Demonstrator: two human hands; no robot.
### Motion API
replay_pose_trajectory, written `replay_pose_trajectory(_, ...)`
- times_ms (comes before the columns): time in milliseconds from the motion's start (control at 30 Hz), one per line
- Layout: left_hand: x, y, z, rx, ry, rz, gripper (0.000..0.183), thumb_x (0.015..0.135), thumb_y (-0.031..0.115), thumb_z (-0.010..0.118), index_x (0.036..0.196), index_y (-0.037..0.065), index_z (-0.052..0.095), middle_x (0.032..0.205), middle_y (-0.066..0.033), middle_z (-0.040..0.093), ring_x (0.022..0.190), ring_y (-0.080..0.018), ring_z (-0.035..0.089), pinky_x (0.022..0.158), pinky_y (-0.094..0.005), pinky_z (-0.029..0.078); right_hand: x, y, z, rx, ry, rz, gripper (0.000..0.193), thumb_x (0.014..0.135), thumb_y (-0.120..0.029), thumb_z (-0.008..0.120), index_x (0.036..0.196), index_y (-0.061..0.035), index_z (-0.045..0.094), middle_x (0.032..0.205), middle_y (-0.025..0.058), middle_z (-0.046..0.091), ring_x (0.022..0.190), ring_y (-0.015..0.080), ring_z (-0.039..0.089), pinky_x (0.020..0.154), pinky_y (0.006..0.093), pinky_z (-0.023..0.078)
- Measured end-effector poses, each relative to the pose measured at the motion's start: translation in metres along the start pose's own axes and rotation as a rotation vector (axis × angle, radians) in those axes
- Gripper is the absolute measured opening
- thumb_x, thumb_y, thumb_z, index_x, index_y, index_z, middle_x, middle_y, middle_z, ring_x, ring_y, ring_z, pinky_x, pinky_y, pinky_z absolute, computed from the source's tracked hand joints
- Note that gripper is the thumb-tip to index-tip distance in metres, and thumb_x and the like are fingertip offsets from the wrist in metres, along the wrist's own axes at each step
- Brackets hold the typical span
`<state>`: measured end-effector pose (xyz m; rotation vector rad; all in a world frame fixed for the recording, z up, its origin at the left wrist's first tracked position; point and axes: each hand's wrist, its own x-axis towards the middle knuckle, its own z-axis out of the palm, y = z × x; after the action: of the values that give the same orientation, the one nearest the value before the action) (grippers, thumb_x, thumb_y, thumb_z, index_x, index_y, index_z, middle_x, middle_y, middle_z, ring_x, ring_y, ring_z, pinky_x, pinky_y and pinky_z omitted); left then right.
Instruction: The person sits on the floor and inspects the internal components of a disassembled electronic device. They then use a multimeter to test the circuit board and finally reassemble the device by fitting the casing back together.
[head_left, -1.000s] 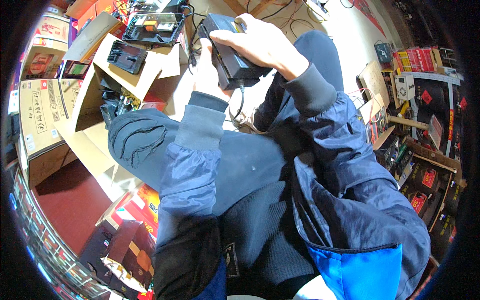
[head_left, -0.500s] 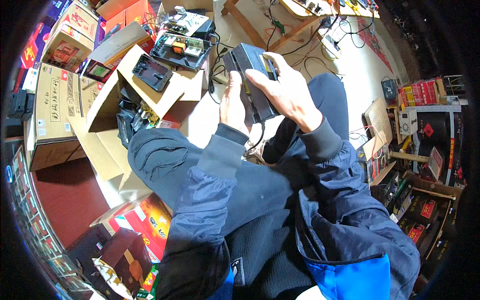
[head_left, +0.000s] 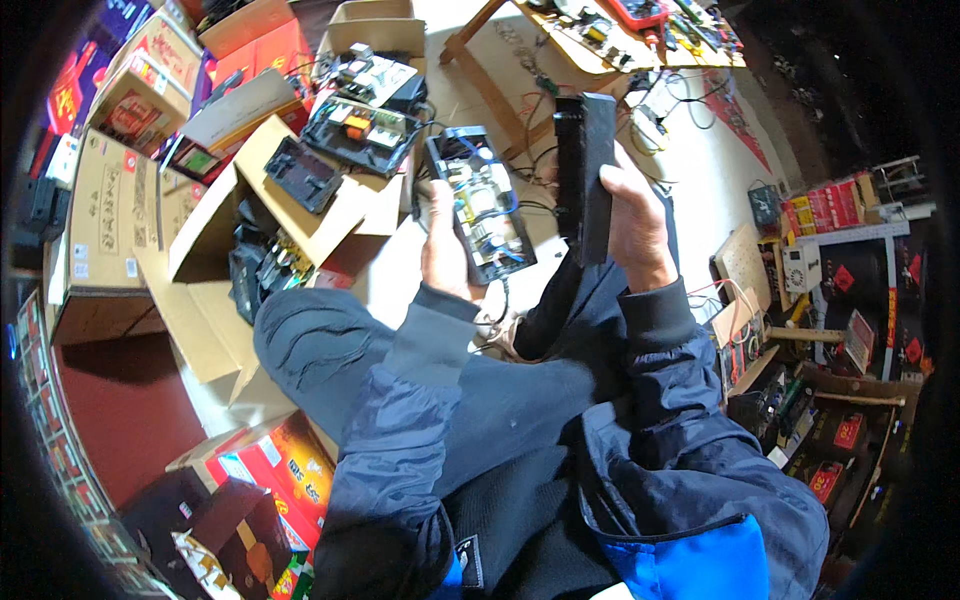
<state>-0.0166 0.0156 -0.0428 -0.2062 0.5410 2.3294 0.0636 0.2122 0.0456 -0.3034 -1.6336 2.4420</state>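
My left hand (head_left: 447, 240) grips the opened lower half of a black power adapter (head_left: 487, 205), its circuit board with blue wires and pale components facing up. A black cord runs from its near end. To the right, my right hand (head_left: 636, 215) holds the adapter's black cover (head_left: 587, 170) on edge, apart from the lower half. The fingers behind the cover are mostly hidden. Left of my left hand, an empty black case shell (head_left: 303, 174) lies on a flap of an open cardboard box (head_left: 215, 325). Beyond it sits another opened adapter with a bare board (head_left: 357, 128).
Black casings and circuit parts (head_left: 265, 250) fill the open box. A low wooden table (head_left: 560, 50) at the far side bears tools and boards, with loose cables around it. Stacked cartons (head_left: 105, 215) stand at the left. A box of dark parts (head_left: 850, 440) is at the right.
The adapter has come apart: my right hand has lifted the cover off to the right, baring the circuit board. My left hand keeps the lower half, now a little lower and further left.
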Motion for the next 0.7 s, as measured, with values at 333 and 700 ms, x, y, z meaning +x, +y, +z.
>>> replay_pose_trajectory(333, 0.000, 0.003, 0.000, -0.071, -0.157, -0.044, 0.067, 0.113, 0.061, 0.039, 0.151, 0.009, 0.054, 0.130, -0.0173, 0.072, 0.110, -0.0368, 0.075, 0.091, -0.0558, 0.065, -0.029, -0.007, -0.031, 0.595, -0.174, -0.078, 0.115, 0.079, -0.054, 0.076, 0.167, 0.0014, 0.029, 0.165, 0.0337, 0.039, 0.152, 0.0533, 0.040, 0.126, 0.0686, 0.033)
replay_pose_trajectory(700, 0.000, 0.004, -0.003, -0.037, -0.143, -0.055, 0.069, 0.111, 0.063, 0.041, 0.151, 0.008, 0.054, 0.130, -0.0173, 0.072, 0.111, -0.0363, 0.074, 0.091, -0.0560, 0.065, -0.029, -0.010, -0.032, 0.581, -0.097, -0.124, 0.117, 0.074, -0.052, 0.080, 0.168, -0.0016, 0.031, 0.166, 0.0341, 0.037, 0.155, 0.0562, 0.033, 0.124, 0.0769, 0.028)
